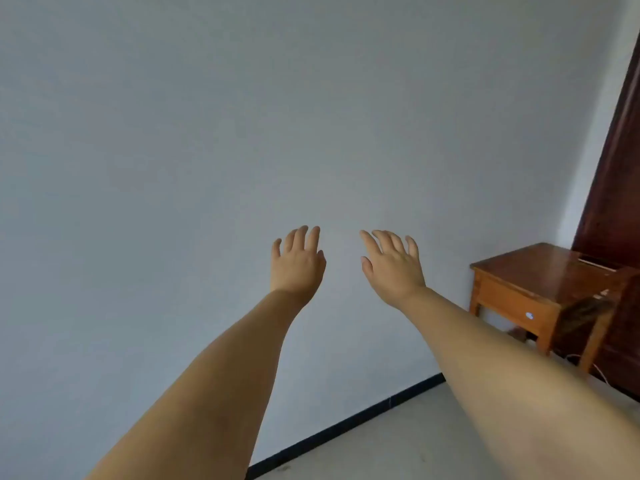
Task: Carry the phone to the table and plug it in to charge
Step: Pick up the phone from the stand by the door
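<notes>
Before a bare wall, left hand (pixel 297 263) and right hand (pixel 391 263) spread, empty, table (pixel 540 271) far right

You face a wall (pixel 207 133) of plain pale grey-blue, no pattern on it. A thin black skirting (pixel 346 426) runs along its foot, and below that the floor (pixel 398 445) is light grey-beige, faintly speckled. At your right the table (pixel 540 271) is warm orange-brown wood with a glossy sheen on top; its drawer front carries a small white knob (pixel 529 315). Behind it the door (pixel 616 188) is dark reddish-brown. A thin white cord (pixel 601 372) shows by the table leg. Your left hand (pixel 298 261) and right hand (pixel 391 265) are bare, with no sleeves.
</notes>
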{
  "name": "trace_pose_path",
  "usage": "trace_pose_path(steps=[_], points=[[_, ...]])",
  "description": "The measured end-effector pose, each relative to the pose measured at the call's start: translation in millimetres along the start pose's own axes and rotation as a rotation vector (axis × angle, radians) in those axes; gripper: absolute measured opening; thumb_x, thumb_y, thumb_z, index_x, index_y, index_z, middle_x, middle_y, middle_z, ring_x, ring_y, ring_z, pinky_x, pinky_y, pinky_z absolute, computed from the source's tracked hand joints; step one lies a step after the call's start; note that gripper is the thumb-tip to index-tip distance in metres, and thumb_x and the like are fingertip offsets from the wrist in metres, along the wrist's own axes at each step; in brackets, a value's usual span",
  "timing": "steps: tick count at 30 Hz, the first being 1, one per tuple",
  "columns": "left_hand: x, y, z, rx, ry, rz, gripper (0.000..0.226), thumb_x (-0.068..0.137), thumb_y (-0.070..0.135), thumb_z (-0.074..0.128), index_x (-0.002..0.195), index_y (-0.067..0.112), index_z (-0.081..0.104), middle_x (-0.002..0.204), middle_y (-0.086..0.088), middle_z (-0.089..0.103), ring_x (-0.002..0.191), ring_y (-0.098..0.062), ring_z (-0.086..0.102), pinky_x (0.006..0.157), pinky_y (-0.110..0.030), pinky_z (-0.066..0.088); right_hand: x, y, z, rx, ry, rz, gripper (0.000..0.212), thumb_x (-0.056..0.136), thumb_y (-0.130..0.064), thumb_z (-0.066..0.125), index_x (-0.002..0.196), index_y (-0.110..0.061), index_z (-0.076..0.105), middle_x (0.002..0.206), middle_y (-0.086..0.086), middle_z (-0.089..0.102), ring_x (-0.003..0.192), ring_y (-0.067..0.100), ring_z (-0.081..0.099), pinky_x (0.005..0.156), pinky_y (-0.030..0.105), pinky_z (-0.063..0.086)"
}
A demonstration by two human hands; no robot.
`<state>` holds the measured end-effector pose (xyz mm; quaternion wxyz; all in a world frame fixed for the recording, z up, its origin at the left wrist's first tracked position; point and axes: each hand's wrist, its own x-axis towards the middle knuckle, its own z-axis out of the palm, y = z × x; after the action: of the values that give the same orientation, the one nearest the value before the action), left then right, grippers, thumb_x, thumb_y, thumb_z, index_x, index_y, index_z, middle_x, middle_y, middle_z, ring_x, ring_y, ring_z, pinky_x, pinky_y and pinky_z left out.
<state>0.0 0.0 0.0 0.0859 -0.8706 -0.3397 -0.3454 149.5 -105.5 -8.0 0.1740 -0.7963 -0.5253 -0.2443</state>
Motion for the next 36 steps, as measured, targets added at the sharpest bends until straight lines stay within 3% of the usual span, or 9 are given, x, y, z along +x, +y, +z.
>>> trace_pose_path(steps=[12, 18, 27, 33, 36], points=[[-26, 116, 119, -0.067, -0.303, 0.168, 0.043, 0.097, 0.027, 0.033, 0.139, 0.017, 0.029, 0.148, -0.007, 0.036, 0.136, -0.025, 0.030, 0.114, -0.048, 0.020, -89, 129, 77, -0.062, -0.173, 0.156, 0.050, 0.096, -0.030, 0.040, 0.144, -0.019, 0.032, 0.145, 0.008, 0.043, 0.134, 0.024, 0.036, 0.110, 0.053, 0.022], [-11, 208, 190, -0.093, -0.469, 0.204, 0.044, 0.099, 0.028, 0.029, 0.142, 0.018, 0.024, 0.151, -0.007, 0.031, 0.138, -0.024, 0.026, 0.115, -0.047, 0.018, -115, 252, 84, -0.151, -0.218, 0.270, 0.051, 0.093, -0.030, 0.044, 0.142, -0.018, 0.036, 0.141, 0.008, 0.047, 0.129, 0.025, 0.042, 0.106, 0.049, 0.028], [49, 386, 278, -0.156, -0.553, 0.251, 0.046, 0.099, 0.027, 0.029, 0.144, 0.017, 0.022, 0.149, -0.008, 0.033, 0.132, -0.027, 0.036, 0.114, -0.047, 0.020, -117, 447, 89, -0.225, -0.329, 0.328, 0.049, 0.095, -0.032, 0.039, 0.142, -0.018, 0.035, 0.137, 0.005, 0.051, 0.131, 0.025, 0.040, 0.107, 0.046, 0.025], [93, 463, 340, -0.186, -0.615, 0.234, 0.056, 0.093, 0.024, 0.046, 0.144, 0.015, 0.023, 0.146, -0.009, 0.036, 0.131, -0.028, 0.037, 0.113, -0.046, 0.023, -100, 545, 110, -0.262, -0.388, 0.324, 0.048, 0.095, -0.033, 0.041, 0.140, -0.017, 0.037, 0.125, 0.008, 0.058, 0.115, 0.026, 0.052, 0.096, 0.045, 0.037], [124, 494, 382, -0.215, -0.636, 0.178, 0.047, 0.097, 0.023, 0.035, 0.142, 0.014, 0.026, 0.145, -0.011, 0.037, 0.129, -0.030, 0.039, 0.110, -0.046, 0.028, -83, 594, 130, -0.254, -0.404, 0.327, 0.047, 0.094, -0.032, 0.043, 0.138, -0.017, 0.038, 0.125, 0.008, 0.058, 0.114, 0.027, 0.053, 0.095, 0.046, 0.039]])
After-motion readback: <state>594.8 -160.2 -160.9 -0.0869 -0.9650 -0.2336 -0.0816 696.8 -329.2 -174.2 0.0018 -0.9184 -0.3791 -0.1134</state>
